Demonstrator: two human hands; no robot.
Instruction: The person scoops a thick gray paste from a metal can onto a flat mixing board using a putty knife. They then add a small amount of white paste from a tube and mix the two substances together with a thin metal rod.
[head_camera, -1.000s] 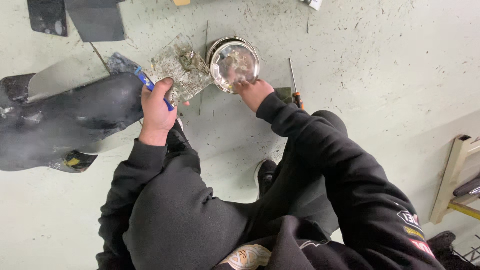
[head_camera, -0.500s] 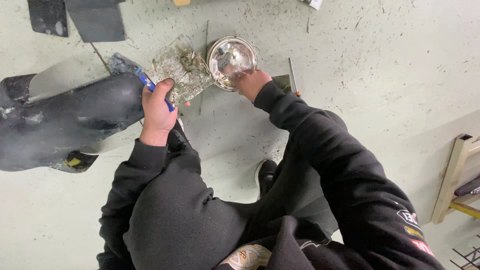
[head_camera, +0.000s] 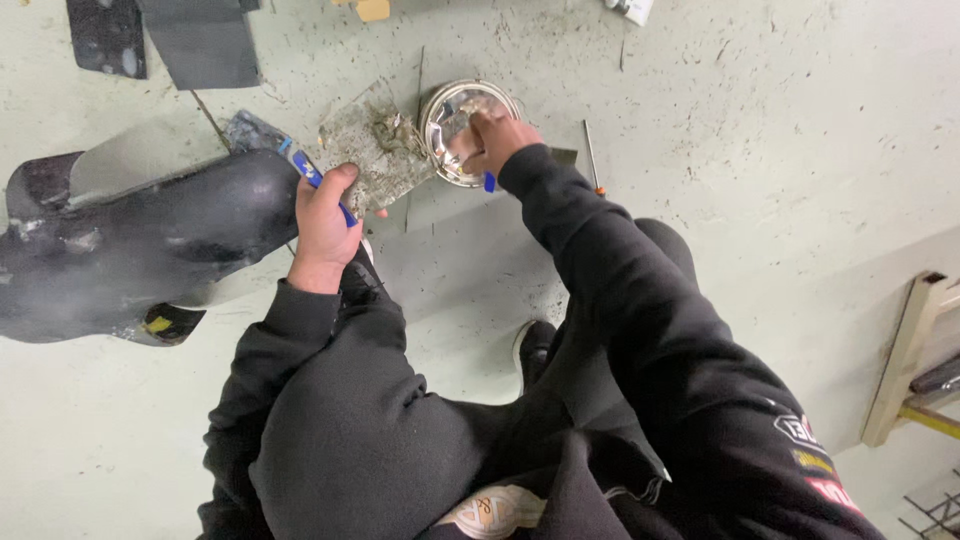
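My left hand (head_camera: 325, 215) is closed around a blue-handled scraper (head_camera: 300, 165), whose grey blade (head_camera: 250, 130) points up and left. It also steadies a grey, filler-crusted board (head_camera: 375, 150) beside the blade. To the right stands an open round metal tin (head_camera: 450, 115) on the concrete floor. My right hand (head_camera: 500, 140) reaches over its rim and into it, fingers closed on a small tool with a blue end (head_camera: 490, 182) showing under the wrist. What the tool touches inside the tin is hidden by the hand.
A large black curved body panel (head_camera: 130, 240) lies on the floor at left, under my left forearm. A thin screwdriver (head_camera: 592, 160) lies right of the tin. Dark flat panels (head_camera: 200, 40) sit at top left, a wooden frame (head_camera: 910, 350) at right. My shoe (head_camera: 535, 345) shows between my knees.
My right hand has moved up from the tin's near edge into the tin. The left hand, scraper and board have stayed put.
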